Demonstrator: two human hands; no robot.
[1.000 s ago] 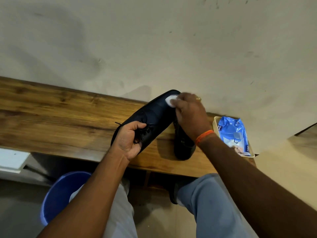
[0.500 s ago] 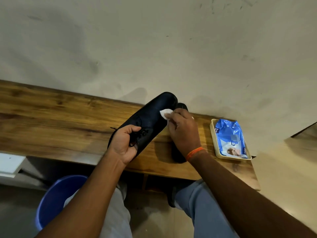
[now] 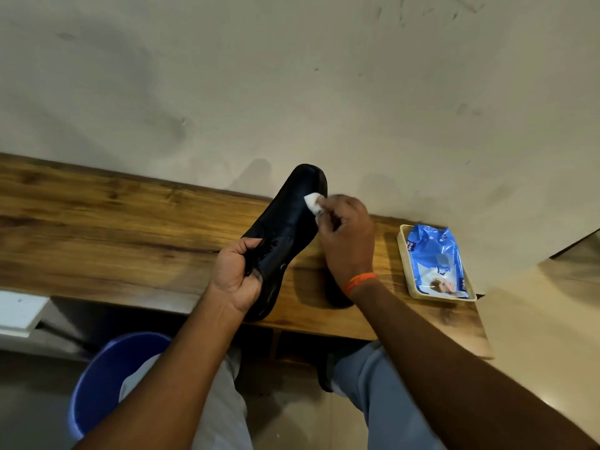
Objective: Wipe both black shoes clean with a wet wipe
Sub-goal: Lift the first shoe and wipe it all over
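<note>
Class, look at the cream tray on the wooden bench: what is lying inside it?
Inside the shallow cream plastic tray lies a crinkled blue plastic pack of wet wipes, filling most of it. The tray's floor beneath the pack is covered, so anything under it cannot be seen.

Left hand (image 3: 238, 277) gripped the black shoe (image 3: 285, 232) at the laces, toe pointing far. Right hand (image 3: 347, 238) pinched a white wet wipe (image 3: 312, 202) against its toe. Blue wipes pack (image 3: 435, 261) lay in a tray (image 3: 404, 254) at right on the wooden bench (image 3: 113, 228).

Head camera, one view, looking forward and down.
It sits close above the wooden table's (image 3: 130, 241) near edge, facing the wall (image 3: 292, 76).
</note>
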